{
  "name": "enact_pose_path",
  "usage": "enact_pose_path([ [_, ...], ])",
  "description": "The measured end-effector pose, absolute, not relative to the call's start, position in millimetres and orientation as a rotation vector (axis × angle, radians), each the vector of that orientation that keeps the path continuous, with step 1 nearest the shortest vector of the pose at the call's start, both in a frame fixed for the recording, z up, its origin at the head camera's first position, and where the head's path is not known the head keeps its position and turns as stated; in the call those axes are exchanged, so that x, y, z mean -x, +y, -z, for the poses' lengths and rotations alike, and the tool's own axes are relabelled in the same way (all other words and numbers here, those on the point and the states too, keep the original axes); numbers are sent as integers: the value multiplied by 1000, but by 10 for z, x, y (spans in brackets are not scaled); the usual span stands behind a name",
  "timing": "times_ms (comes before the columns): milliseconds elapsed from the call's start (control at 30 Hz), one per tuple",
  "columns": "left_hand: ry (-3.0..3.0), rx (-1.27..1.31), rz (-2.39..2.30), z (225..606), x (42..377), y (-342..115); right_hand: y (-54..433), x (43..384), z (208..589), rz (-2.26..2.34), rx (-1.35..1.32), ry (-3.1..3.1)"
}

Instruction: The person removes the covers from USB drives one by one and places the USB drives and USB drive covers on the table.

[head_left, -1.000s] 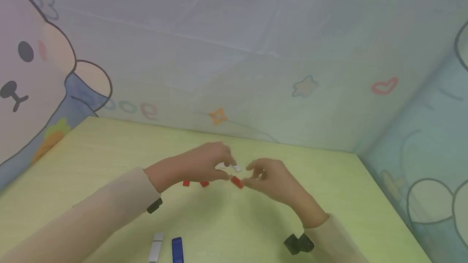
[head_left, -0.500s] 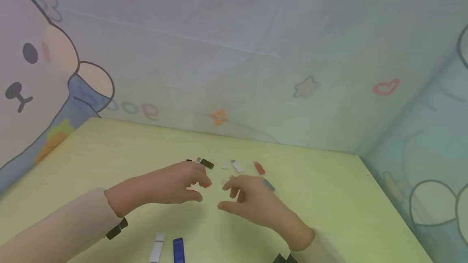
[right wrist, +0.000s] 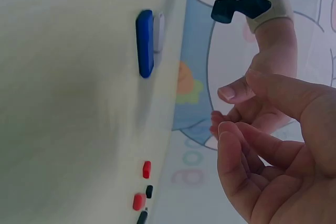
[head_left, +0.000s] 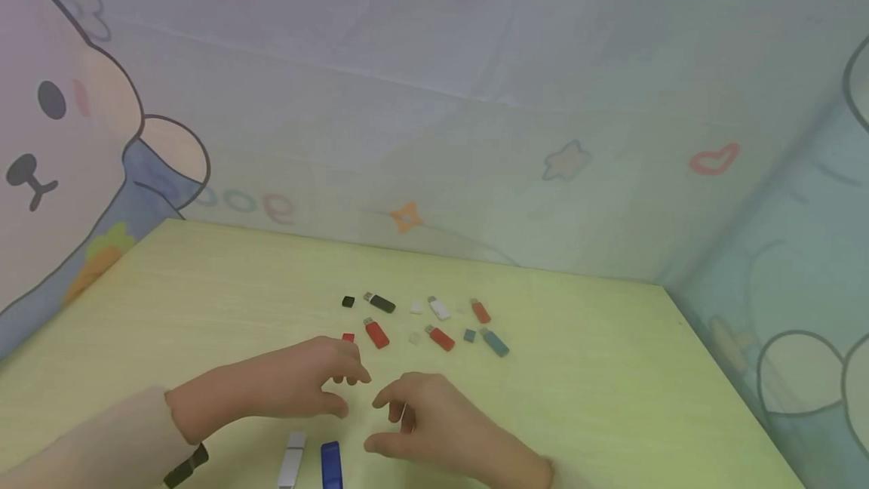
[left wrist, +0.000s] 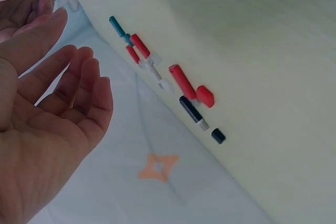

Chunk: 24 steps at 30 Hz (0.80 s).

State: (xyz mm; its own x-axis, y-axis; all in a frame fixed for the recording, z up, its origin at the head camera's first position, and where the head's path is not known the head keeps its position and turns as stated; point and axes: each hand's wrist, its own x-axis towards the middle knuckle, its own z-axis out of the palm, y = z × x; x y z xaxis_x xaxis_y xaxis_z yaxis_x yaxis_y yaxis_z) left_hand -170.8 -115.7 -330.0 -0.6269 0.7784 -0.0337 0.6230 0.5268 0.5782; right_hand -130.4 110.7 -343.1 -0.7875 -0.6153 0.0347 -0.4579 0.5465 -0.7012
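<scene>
Both hands hover over the table's near half with nothing in them, fingers loosely bent. My left hand (head_left: 299,379) is nearest a capped white USB stick (head_left: 291,462); my right hand (head_left: 434,425) is to the right of a capped blue USB stick (head_left: 331,465). Beyond them lie uncapped USB sticks: a black one (head_left: 382,303) by its black cap (head_left: 348,301), a red one (head_left: 376,333) by its partly hidden red cap (head_left: 348,337), and a middle red one (head_left: 441,338) by a clear cap (head_left: 415,338). In the right wrist view, the blue stick (right wrist: 145,43) partly covers the white one.
Farther along lie a white USB stick (head_left: 440,309), a white cap (head_left: 416,308), a small red stick (head_left: 481,312), and a teal stick (head_left: 495,342) with its teal cap (head_left: 470,335). A printed cloth (head_left: 475,134) hangs behind the yellow-green table (head_left: 597,368).
Both hands have drawn back toward the person from the middle red USB stick, which their fingertips were at a second ago. It lies on the table, and the sticks they covered now show.
</scene>
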Motion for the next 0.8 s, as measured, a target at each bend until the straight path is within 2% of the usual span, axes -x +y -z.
enact_pose_path([
  [300, 2448, -1154, -741, 3513, 1670, -1209, 1003, 1218, 3562, 960, 877, 2568],
  [800, 2375, -985, -721, 3767, 1629, -1202, 921, 1247, 3744, 990, 614, 2406],
])
